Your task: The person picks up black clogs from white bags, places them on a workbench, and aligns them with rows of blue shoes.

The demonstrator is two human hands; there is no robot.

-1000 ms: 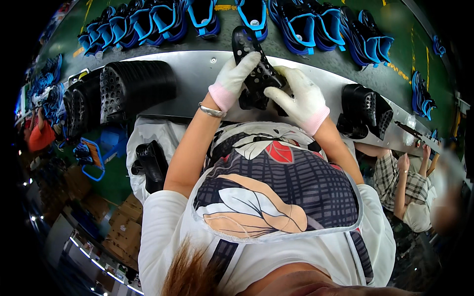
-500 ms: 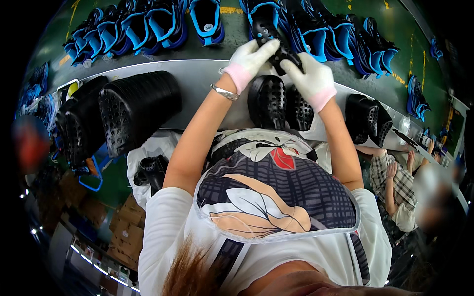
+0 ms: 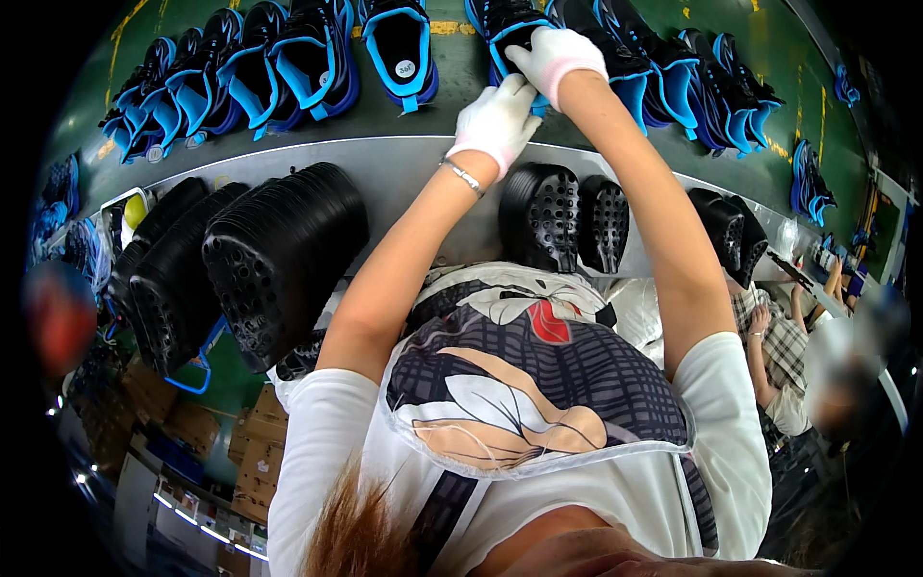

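Note:
Both my arms reach forward over the grey metal ledge (image 3: pixel 404 168) to the green conveyor belt (image 3: pixel 461 72). My left hand (image 3: pixel 495 120), in a white glove with a pink cuff, rests on the near side of a black and blue shoe (image 3: pixel 500 19). Above it, my right hand (image 3: pixel 553 48), gloved the same way, grips the same shoe from the top. The shoe stands in a row of black and blue shoes (image 3: pixel 288 58) on the belt. Two black studded soles (image 3: pixel 567 216) stand on the ledge just below my hands.
Stacks of black studded soles (image 3: pixel 269 260) lie along the ledge at my left, and two more soles (image 3: pixel 731 226) at my right. Another person in a checked shirt (image 3: pixel 769 332) works at the right. Cardboard boxes (image 3: pixel 260 442) sit on the floor lower left.
Both hands have moved farther forward from the ledge onto the belt, carrying the shoe into the row. The two soles that were under my hands now stand free on the ledge.

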